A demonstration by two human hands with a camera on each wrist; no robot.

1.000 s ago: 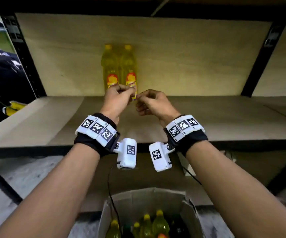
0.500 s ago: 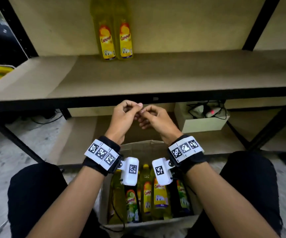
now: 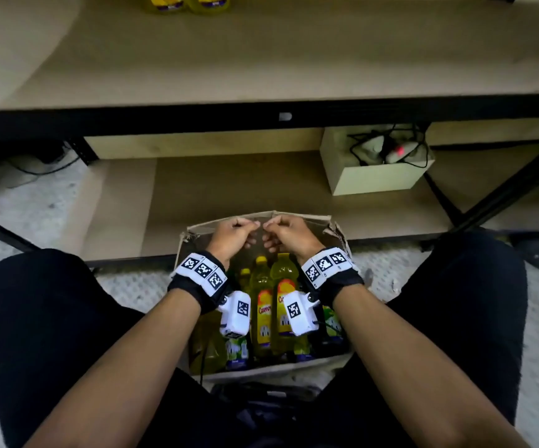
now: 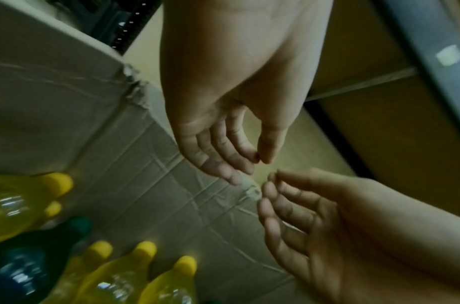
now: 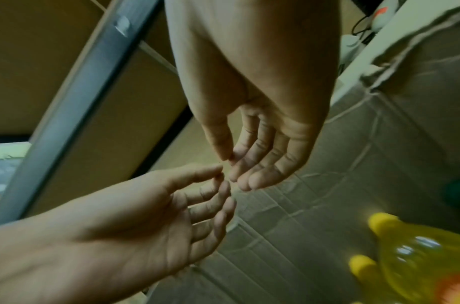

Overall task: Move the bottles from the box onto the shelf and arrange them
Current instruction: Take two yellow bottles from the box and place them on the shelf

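Note:
An open cardboard box (image 3: 335, 228) on the floor between my knees holds several yellow bottles (image 3: 263, 305) and some dark green ones, standing upright. Two yellow bottles (image 3: 168, 1) stand at the back of the shelf (image 3: 261, 59), cut off by the top edge. My left hand (image 3: 252, 226) and right hand (image 3: 269, 227) hover side by side over the box's far end, fingers loosely curled, empty. In the left wrist view the left hand (image 4: 249, 162) hangs above the box wall (image 4: 145, 185) and yellow caps (image 4: 145, 251). The right hand (image 5: 233, 164) has thumb and forefinger tips nearly touching.
The shelf's black front beam (image 3: 261, 116) runs across above the box. On the lower board (image 3: 229, 189) stands a small white box with cables and a power strip (image 3: 378, 166). A black diagonal brace (image 3: 504, 189) is at right. My black-clad knees (image 3: 51, 318) flank the box.
Both hands have come down from the two bottles on the shelf to just above the box. My head has tilted down, so the shelf bottles slid to the top edge.

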